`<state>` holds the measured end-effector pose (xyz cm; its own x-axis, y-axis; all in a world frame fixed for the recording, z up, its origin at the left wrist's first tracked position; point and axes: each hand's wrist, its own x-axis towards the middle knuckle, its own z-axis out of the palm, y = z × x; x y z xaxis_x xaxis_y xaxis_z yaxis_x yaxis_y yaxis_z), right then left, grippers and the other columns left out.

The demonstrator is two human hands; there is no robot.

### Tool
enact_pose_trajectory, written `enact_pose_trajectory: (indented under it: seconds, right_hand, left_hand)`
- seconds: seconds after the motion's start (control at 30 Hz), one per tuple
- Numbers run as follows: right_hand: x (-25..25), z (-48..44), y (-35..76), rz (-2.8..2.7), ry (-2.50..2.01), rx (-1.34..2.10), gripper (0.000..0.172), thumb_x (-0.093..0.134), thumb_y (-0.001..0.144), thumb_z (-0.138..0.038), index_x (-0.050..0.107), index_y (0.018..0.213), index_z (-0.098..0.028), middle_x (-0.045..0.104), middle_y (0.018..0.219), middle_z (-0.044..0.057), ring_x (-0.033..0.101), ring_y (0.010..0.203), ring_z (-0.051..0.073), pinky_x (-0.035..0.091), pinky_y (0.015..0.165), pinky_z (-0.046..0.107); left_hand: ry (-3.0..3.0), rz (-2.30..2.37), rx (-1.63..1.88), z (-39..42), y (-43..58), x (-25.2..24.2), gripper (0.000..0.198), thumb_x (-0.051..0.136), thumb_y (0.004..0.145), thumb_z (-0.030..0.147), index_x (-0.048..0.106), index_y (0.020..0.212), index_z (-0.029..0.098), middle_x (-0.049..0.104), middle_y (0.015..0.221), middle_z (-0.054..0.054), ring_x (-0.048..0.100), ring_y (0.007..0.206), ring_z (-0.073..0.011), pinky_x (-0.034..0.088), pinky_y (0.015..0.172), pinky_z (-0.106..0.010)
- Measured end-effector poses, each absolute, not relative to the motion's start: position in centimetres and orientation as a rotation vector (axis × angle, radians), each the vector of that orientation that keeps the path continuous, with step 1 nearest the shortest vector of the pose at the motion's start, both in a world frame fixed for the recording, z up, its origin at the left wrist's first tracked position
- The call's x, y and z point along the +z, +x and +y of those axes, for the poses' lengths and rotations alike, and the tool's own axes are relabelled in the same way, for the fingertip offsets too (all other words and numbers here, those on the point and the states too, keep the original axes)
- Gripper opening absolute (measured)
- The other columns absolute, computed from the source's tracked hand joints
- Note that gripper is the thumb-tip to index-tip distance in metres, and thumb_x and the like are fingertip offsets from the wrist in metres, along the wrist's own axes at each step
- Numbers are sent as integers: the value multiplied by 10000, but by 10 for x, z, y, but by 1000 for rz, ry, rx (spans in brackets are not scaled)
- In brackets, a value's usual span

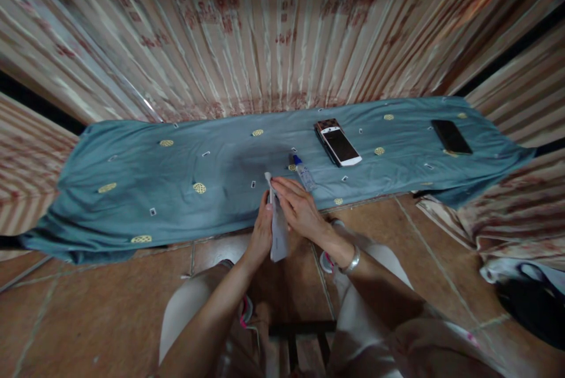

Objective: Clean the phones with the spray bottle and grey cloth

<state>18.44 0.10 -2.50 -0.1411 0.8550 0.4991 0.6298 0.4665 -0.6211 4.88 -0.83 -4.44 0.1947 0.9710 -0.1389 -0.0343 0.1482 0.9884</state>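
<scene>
Near the front edge of the cloth, both hands meet around a thin white flat object [279,231], seen almost edge-on; its exact kind I cannot make out. My left hand [263,228] grips it from the left side, thumb near its top. Across its upper right side lies my right hand [299,204], fingers together and pressed against it. Just beyond the right hand, a small clear bottle [305,176] with a blue cap rests on its side on the cloth.
A blue-green cloth [229,172] with yellow prints covers the long narrow surface. A white-framed phone [342,145] leans on a dark checked case [327,126]. Farther right lies a black phone [452,136]. Striped curtains [273,42] hang behind; a black item [534,307] is at lower right.
</scene>
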Motion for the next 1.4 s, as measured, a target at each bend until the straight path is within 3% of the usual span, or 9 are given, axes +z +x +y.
enact_pose_trajectory:
  seconds: [0.2,0.47,0.6,0.67,0.8,0.93,1.03,1.23,1.4]
  right_hand:
    - [-32,-6,175,-1952,-1200,268,416,399,956,-143,613,1299,-242,609,1324,97,514,1291,226,477,1090,455]
    - [-31,-2,178,-2004,-1163,142,415,351,973,-142,604,1301,-131,621,1308,147,495,1314,231,443,1126,437]
    - [-29,1,182,-1960,-1233,233,441,346,973,-149,558,1359,-177,609,1345,122,525,1294,212,438,1122,432]
    - [-29,3,183,-1918,-1259,289,446,352,972,-155,546,1371,-207,615,1342,103,542,1277,203,451,1103,423]
    - [-31,6,187,-1827,-1285,395,428,354,974,-177,564,1346,-204,646,1293,103,576,1224,208,465,1069,423]
    - [-39,10,191,-1777,-1324,470,410,361,968,-195,597,1302,-165,661,1263,124,590,1199,219,465,1060,419]
    - [-46,12,193,-1730,-1362,520,410,369,966,-209,605,1300,-178,664,1269,112,599,1201,208,467,1062,400]
    - [-52,5,187,-1729,-1350,524,463,372,957,-201,551,1384,-177,574,1411,107,503,1338,211,394,1147,426]
    - [-42,-3,178,-1741,-1310,525,477,370,970,-207,509,1427,-194,511,1476,97,438,1397,203,346,1187,432]
  left_hand:
    - [1145,1240,902,1,40,-46,514,394,965,315,472,1435,124,399,1556,-121,285,1478,-202,170,1230,-349]
    - [1166,1188,906,-4,43,-53,585,437,949,444,445,1452,146,341,1588,-123,238,1495,-209,145,1231,-351]
    - [1149,1143,933,-8,47,-51,604,428,949,469,424,1465,155,375,1575,-114,268,1486,-227,204,1220,-371]
    - [1080,1112,947,-10,47,-49,619,468,931,489,429,1464,177,427,1545,-103,354,1447,-261,325,1177,-396]
    - [938,1010,894,-13,45,-39,737,525,887,563,337,1515,226,525,1456,-123,663,1090,-285,607,822,-412]
    - [928,982,854,-12,40,-28,878,524,855,648,235,1544,188,724,1111,-129,715,708,-215,599,584,-335]
    - [925,972,851,-10,39,-24,878,513,855,661,245,1537,179,753,872,-78,699,616,-202,578,538,-304]
    - [919,992,957,-8,41,-21,655,507,915,531,396,1480,217,685,1225,-99,699,1006,-260,623,719,-344]
    - [1056,1055,1044,-4,40,-22,526,469,955,432,499,1405,162,577,1410,-98,390,1422,-271,457,1092,-384]
